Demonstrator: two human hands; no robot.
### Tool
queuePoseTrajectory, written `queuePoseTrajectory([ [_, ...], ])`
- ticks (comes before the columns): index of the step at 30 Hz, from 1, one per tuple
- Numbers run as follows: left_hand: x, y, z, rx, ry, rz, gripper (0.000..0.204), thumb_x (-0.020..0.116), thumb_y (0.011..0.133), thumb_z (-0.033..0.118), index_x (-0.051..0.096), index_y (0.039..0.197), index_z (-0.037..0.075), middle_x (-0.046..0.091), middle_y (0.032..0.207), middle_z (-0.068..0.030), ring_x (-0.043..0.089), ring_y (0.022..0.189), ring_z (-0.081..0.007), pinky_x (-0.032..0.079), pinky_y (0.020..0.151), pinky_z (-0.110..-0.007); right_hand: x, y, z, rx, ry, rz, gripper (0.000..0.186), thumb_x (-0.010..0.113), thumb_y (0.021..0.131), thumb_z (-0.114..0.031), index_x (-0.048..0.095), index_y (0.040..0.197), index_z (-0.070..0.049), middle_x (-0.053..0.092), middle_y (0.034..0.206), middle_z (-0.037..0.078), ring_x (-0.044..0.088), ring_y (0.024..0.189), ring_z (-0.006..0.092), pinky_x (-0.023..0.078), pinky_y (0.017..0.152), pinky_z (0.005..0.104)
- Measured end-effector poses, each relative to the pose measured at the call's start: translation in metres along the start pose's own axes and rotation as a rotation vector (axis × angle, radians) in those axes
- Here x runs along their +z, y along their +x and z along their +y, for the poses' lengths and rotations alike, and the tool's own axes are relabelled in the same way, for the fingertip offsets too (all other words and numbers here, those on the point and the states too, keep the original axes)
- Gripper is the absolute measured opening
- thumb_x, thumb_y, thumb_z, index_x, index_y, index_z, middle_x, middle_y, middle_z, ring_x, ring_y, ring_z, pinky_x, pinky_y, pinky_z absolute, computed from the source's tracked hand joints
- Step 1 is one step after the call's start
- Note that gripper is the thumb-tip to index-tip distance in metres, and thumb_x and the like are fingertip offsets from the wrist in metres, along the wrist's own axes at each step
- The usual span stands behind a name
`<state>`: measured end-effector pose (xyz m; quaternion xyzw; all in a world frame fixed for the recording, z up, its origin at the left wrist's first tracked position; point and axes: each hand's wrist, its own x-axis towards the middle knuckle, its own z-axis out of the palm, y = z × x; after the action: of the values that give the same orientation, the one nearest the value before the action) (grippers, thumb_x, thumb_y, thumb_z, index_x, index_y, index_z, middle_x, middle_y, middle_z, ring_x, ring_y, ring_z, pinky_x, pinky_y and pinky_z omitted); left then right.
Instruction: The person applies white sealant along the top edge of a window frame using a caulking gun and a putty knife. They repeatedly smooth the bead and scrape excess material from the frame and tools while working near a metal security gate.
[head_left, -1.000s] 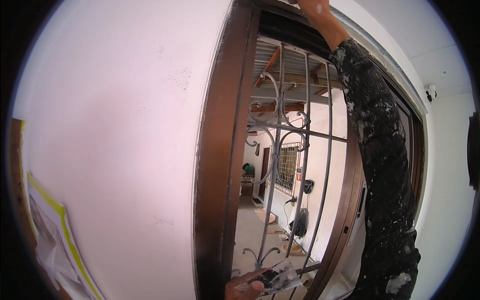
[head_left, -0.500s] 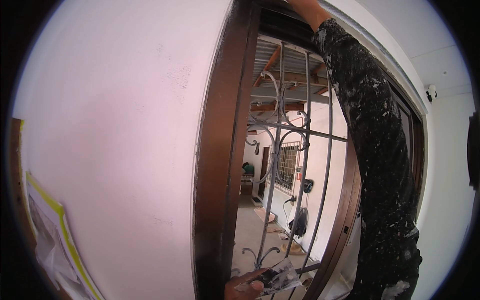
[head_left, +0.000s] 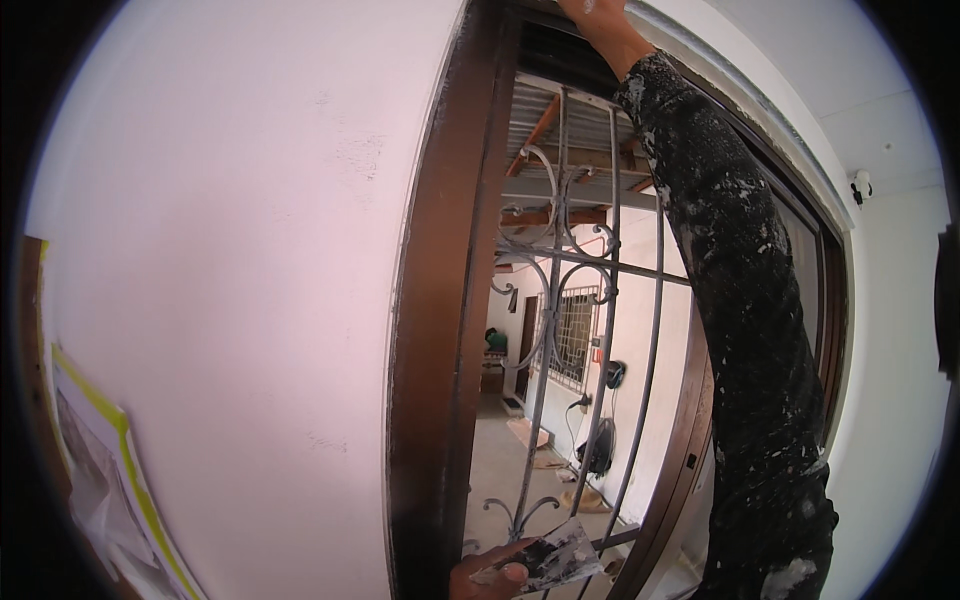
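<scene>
At the lower edge, my left hand (head_left: 492,577) grips a putty knife (head_left: 562,556) with its thumb on top; the wide blade is smeared with white and grey filler. My right arm, in a black sleeve (head_left: 745,260) spattered with white, reaches up across the window opening. At the top edge, my right hand (head_left: 606,28) is beside the upper part of the dark brown frame (head_left: 432,300). Its fingers are cut off by the picture's edge, so whatever they hold is hidden. A white smear shows on the back of that hand.
Grey metal grille bars (head_left: 558,250) with scrolls span the opening. A pale wall (head_left: 220,250) with rough patches stands to the left, with yellow-edged plastic sheeting (head_left: 130,460) low down. At the right are a white wall (head_left: 895,330) and a small white camera (head_left: 861,187).
My right hand and forearm have shifted slightly left, with more of the wrist showing. My left hand and the putty knife have hardly moved.
</scene>
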<state>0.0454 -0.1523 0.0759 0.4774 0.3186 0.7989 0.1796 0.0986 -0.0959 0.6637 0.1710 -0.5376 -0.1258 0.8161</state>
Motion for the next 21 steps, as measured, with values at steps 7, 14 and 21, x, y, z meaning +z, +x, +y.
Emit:
queuePoseTrajectory([
  [7, -0.001, 0.001, -0.002, 0.008, 0.000, -0.001, 0.072, 0.072, 0.085, 0.060, 0.067, 0.125, 0.000, 0.065, 0.079, 0.0024, 0.053, 0.065, -0.0057, 0.044, 0.057, -0.023, -0.026, -0.010, 0.010, 0.085, -0.030, 0.058, 0.036, 0.078, 0.082, -0.022, 0.067, 0.100, 0.008, 0.070, 0.088, 0.024, 0.068, 0.085, 0.0360, 0.051, 0.077, 0.0422],
  [14, 0.002, -0.001, -0.001, 0.005, 0.009, 0.058, 0.068, 0.073, 0.085, 0.058, 0.067, 0.125, 0.003, 0.063, 0.077, 0.0018, 0.052, 0.063, -0.0068, 0.044, 0.056, -0.024, -0.023, -0.017, 0.001, 0.117, 0.044, -0.059, 0.038, 0.077, 0.084, -0.023, 0.065, 0.098, 0.010, 0.069, 0.088, 0.024, 0.066, 0.083, 0.0344, 0.050, 0.076, 0.0424],
  [21, 0.001, -0.003, -0.001, 0.005, -0.012, 0.019, 0.068, 0.075, 0.084, 0.058, 0.068, 0.123, 0.004, 0.064, 0.077, 0.0015, 0.052, 0.063, -0.0069, 0.044, 0.056, -0.024, 0.001, -0.018, 0.002, -0.016, -0.101, 0.091, 0.046, 0.076, 0.082, -0.031, 0.065, 0.102, 0.009, 0.067, 0.100, 0.032, 0.063, 0.102, 0.0478, 0.049, 0.087, 0.0486],
])
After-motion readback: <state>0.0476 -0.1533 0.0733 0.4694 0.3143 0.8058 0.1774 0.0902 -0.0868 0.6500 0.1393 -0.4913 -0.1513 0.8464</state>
